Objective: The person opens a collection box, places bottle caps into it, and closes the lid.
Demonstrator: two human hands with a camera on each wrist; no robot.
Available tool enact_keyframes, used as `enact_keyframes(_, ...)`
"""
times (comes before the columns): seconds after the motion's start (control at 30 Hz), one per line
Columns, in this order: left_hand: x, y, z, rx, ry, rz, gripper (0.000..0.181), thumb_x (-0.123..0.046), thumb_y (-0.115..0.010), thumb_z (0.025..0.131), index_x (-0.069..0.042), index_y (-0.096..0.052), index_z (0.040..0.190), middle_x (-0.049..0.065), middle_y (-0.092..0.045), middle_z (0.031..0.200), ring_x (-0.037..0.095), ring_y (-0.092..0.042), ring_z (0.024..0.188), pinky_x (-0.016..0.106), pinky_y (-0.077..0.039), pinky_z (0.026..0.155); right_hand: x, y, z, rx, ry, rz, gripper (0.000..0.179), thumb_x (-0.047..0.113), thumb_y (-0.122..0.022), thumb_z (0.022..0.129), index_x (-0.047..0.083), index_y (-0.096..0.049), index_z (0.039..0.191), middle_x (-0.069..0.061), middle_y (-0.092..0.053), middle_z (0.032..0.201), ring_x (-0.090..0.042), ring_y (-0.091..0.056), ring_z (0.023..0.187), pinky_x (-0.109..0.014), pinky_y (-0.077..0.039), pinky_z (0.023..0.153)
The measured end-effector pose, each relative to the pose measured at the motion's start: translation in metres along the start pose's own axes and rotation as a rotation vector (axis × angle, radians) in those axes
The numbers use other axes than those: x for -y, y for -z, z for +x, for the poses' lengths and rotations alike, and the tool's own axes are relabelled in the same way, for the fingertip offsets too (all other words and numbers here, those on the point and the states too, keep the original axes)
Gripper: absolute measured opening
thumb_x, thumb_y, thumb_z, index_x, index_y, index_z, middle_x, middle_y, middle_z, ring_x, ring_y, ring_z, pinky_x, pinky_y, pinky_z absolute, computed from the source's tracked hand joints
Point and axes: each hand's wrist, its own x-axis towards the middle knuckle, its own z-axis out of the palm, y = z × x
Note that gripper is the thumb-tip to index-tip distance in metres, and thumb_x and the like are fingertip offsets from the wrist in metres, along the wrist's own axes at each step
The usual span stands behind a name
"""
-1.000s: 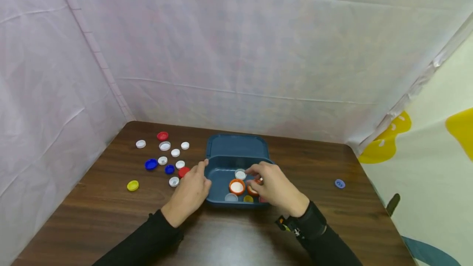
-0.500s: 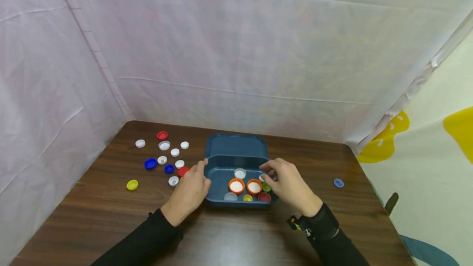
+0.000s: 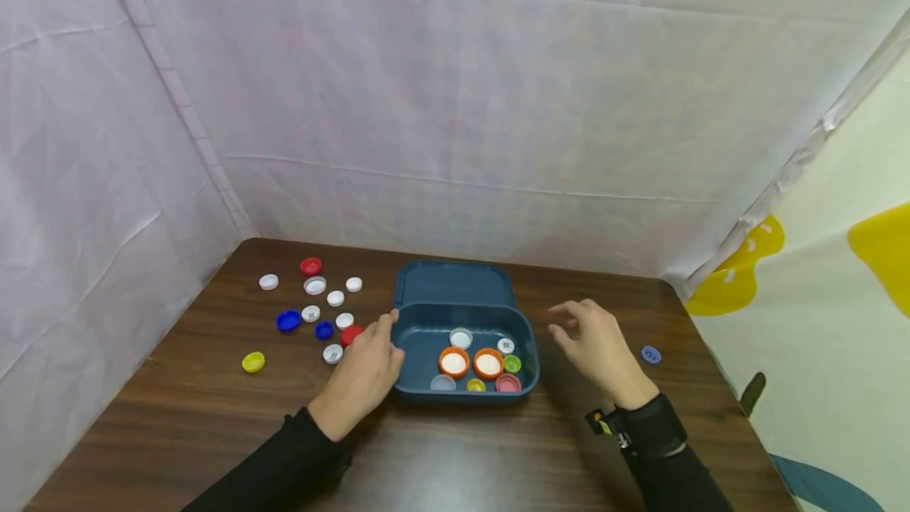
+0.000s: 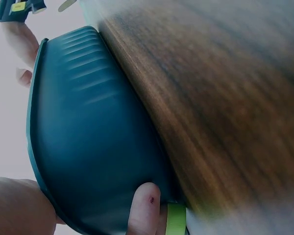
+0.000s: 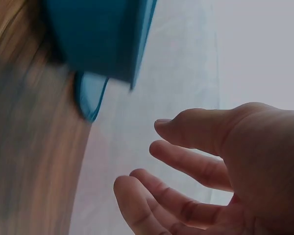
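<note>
A dark blue box point(image 3: 462, 398) stands on the table with its lid point(image 3: 455, 284) folded back. My left hand point(image 3: 362, 374) grips the box's left side; in the left wrist view one finger point(image 4: 144, 208) presses its outer wall. Bottle caps lie inside: two orange-rimmed ones with white centres, a white cap point(image 3: 505, 346), a green cap point(image 3: 512, 363), a pinkish-red cap point(image 3: 508, 383), a yellow cap point(image 3: 475, 385) and two pale ones. To the right of the box, my right hand point(image 3: 603, 350) hovers with parted, slightly bent fingers and nothing between them.
Left of the box, several loose caps are scattered, among them a red cap point(image 3: 310, 265), a blue cap point(image 3: 288, 321) and a yellow cap point(image 3: 253, 362). Another red cap point(image 3: 351, 335) sits by my left hand. A bluish cap point(image 3: 650, 354) lies far right. White cloth point(image 3: 455, 101) hangs behind the table.
My right hand has released a white cap at the right side inside the box, then drawn away to the right, past the rim. The left hand stays at the box.
</note>
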Motion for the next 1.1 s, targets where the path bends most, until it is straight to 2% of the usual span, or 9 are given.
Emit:
enact_keyframes(0.13, 0.000, -0.001, 0.000, 0.003, 0.004, -0.003, 0.055, 0.000, -0.071, 0.104, 0.009, -0.059, 0.157, 0.029, -0.078, 0.132, 0.020, -0.069, 0.079, 0.036, -0.066, 0.070, -0.021, 0.005, -0.003, -0.023, -0.042, -0.030, 0.028, 0.010, -0.084, 0.105, 0.002, -0.082, 0.132, -0.028, -0.077, 0.122, -0.045, -0.081, 0.110, -0.061, -0.068, 0.092)
enact_keyframes(0.3, 0.001, -0.001, -0.001, 0.007, 0.003, -0.003, 0.054, 0.000, -0.072, 0.105, 0.009, -0.060, 0.156, 0.029, -0.078, 0.130, 0.019, -0.068, 0.078, 0.034, -0.066, 0.069, -0.048, 0.010, -0.009, -0.034, -0.083, -0.079, 0.034, 0.009, -0.085, 0.104, -0.005, -0.079, 0.134, -0.035, -0.076, 0.127, -0.053, -0.076, 0.117, -0.068, -0.063, 0.098)
enact_keyframes(0.53, 0.001, 0.000, 0.000, 0.015, 0.007, -0.012, 0.053, 0.000, -0.071, 0.105, 0.009, -0.060, 0.156, 0.027, -0.078, 0.125, 0.016, -0.066, 0.075, 0.029, -0.062, 0.065, -0.083, 0.018, -0.014, 0.025, -0.209, -0.130, 0.045, 0.012, -0.083, 0.105, -0.013, -0.072, 0.141, -0.045, -0.068, 0.137, -0.066, -0.066, 0.127, -0.076, -0.057, 0.105)
enact_keyframes(0.63, 0.001, 0.001, 0.001, 0.028, 0.017, -0.029, 0.054, 0.000, -0.071, 0.105, 0.009, -0.059, 0.157, 0.027, -0.078, 0.130, 0.014, -0.063, 0.072, 0.025, -0.058, 0.063, -0.095, 0.020, -0.016, 0.034, -0.245, -0.152, 0.049, 0.014, -0.084, 0.104, -0.015, -0.070, 0.142, -0.048, -0.066, 0.137, -0.072, -0.062, 0.128, -0.080, -0.053, 0.108)
enact_keyframes(0.73, 0.002, 0.001, 0.002, 0.035, 0.021, -0.041, 0.054, 0.000, -0.071, 0.105, 0.009, -0.059, 0.157, 0.028, -0.076, 0.144, 0.012, -0.062, 0.072, 0.023, -0.055, 0.062, -0.104, 0.021, -0.017, 0.053, -0.268, -0.171, 0.053, 0.015, -0.083, 0.103, -0.017, -0.069, 0.143, -0.049, -0.067, 0.138, -0.074, -0.059, 0.131, -0.083, -0.048, 0.112)
enact_keyframes(0.83, 0.003, 0.003, 0.004, 0.036, 0.012, -0.057, 0.052, 0.001, -0.070, 0.104, 0.010, -0.060, 0.154, 0.028, -0.073, 0.155, 0.013, -0.060, 0.072, 0.024, -0.053, 0.062, -0.111, 0.023, -0.018, 0.095, -0.291, -0.183, 0.057, 0.017, -0.082, 0.104, -0.017, -0.066, 0.147, -0.048, -0.067, 0.140, -0.075, -0.056, 0.133, -0.085, -0.044, 0.113)
enact_keyframes(0.93, 0.004, 0.007, 0.005, 0.054, 0.016, -0.076, 0.051, 0.001, -0.071, 0.104, 0.009, -0.060, 0.153, 0.028, -0.072, 0.157, 0.014, -0.058, 0.071, 0.025, -0.051, 0.063, -0.116, 0.024, -0.017, 0.140, -0.307, -0.200, 0.059, 0.018, -0.082, 0.105, -0.019, -0.064, 0.148, -0.048, -0.067, 0.141, -0.074, -0.056, 0.134, -0.086, -0.044, 0.115)
enact_keyframes(1.03, 0.005, 0.012, 0.006, 0.073, 0.017, -0.098, 0.053, -0.001, -0.072, 0.103, 0.008, -0.060, 0.154, 0.027, -0.075, 0.151, 0.015, -0.056, 0.070, 0.028, -0.050, 0.063, -0.119, 0.026, -0.018, 0.169, -0.311, -0.214, 0.058, 0.016, -0.084, 0.104, -0.021, -0.065, 0.144, -0.047, -0.070, 0.138, -0.072, -0.060, 0.131, -0.083, -0.048, 0.114)
enact_keyframes(1.1, 0.006, 0.014, 0.008, 0.098, 0.034, -0.126, 0.055, -0.002, -0.072, 0.104, 0.007, -0.059, 0.157, 0.024, -0.082, 0.130, 0.013, -0.059, 0.066, 0.027, -0.051, 0.061, -0.121, 0.026, -0.018, 0.179, -0.309, -0.221, 0.055, 0.014, -0.085, 0.102, -0.021, -0.067, 0.140, -0.046, -0.072, 0.135, -0.070, -0.064, 0.127, -0.080, -0.052, 0.111)
